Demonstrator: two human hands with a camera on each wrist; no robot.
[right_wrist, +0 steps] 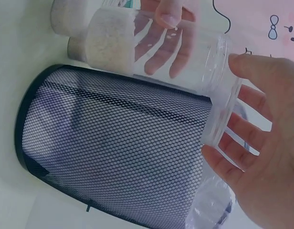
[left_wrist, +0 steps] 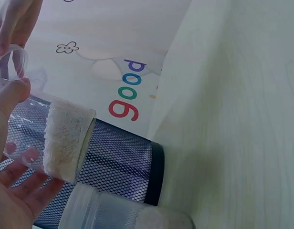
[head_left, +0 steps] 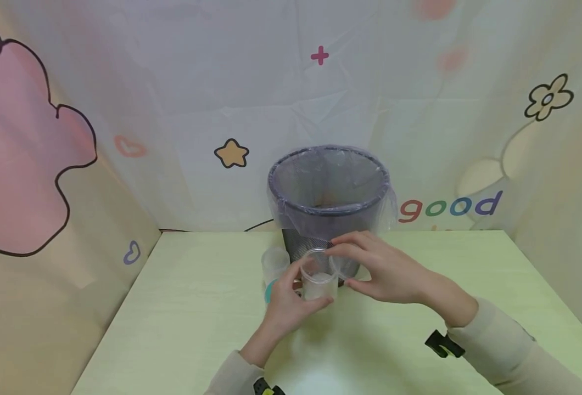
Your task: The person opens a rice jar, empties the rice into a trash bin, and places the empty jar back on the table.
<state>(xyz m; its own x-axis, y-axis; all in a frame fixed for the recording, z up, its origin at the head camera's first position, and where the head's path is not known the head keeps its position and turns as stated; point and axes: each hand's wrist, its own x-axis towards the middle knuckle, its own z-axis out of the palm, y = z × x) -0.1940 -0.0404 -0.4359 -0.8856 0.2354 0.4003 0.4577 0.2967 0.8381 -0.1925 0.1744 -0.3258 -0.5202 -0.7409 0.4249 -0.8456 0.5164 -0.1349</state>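
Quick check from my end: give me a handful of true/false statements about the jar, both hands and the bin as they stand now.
1. The left hand holds a clear jar with white grains in the bottom. True.
2. The right hand rests flat on the table. False: its fingers are at the jar's rim.
3. The mesh bin is lined with a clear plastic bag. True.
4. The bin lies tipped on its side. False: it stands upright behind the hands.
5. A second jar stands beside the held one. True.
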